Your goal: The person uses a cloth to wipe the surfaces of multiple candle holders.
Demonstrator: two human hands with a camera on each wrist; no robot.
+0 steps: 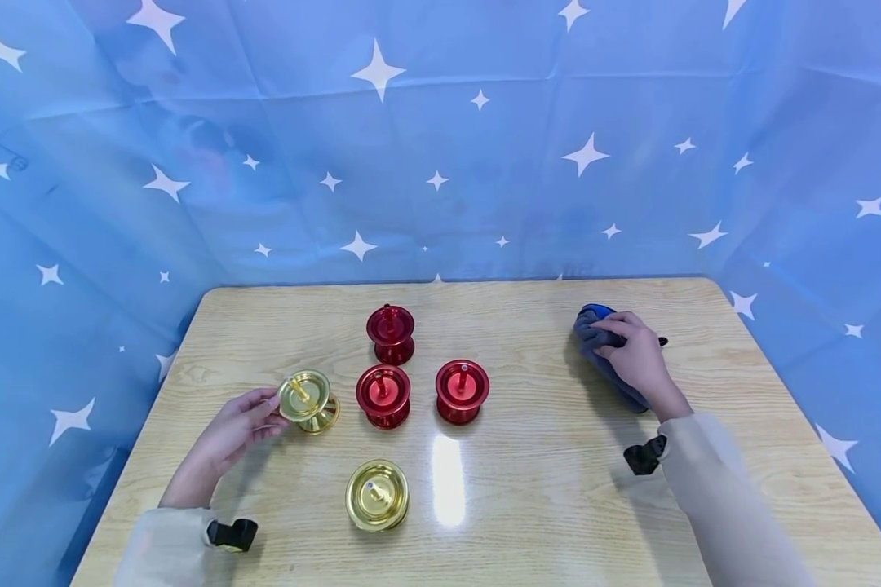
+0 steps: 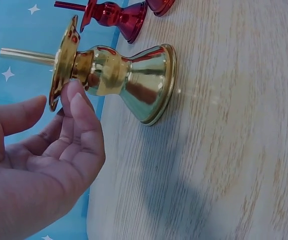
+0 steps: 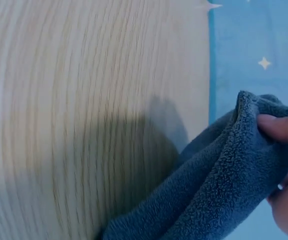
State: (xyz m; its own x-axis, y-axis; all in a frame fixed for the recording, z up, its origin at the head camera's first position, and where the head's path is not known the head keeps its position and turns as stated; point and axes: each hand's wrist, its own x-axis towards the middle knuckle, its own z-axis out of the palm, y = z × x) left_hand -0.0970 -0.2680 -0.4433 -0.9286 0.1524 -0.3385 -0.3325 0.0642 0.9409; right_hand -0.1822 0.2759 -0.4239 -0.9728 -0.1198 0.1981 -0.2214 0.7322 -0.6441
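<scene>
A shiny gold candle holder (image 1: pixel 304 394), with a wide dish, a thin upright stem and a flared foot, is at the left of the table. My left hand (image 1: pixel 238 428) pinches the edge of its dish, fingers curled beneath the rim and thumb at the upper side, as the left wrist view shows. At the right, my right hand (image 1: pixel 634 352) pinches a dark grey fluffy cloth (image 3: pixel 209 185) between thumb and fingers. The cloth hangs in folds toward the tabletop. A bright blue edge (image 1: pixel 599 311) and a small black tip (image 1: pixel 663 341) show beside it; what they belong to is hidden.
Three red candle holders stand near the middle: one at the back (image 1: pixel 391 326), one in front of it (image 1: pixel 383 393), one to the right (image 1: pixel 462 390). Another gold candle holder (image 1: pixel 377 493) stands nearer the front. A blue star-patterned curtain (image 1: pixel 440 147) borders the wooden table (image 1: pixel 543 456).
</scene>
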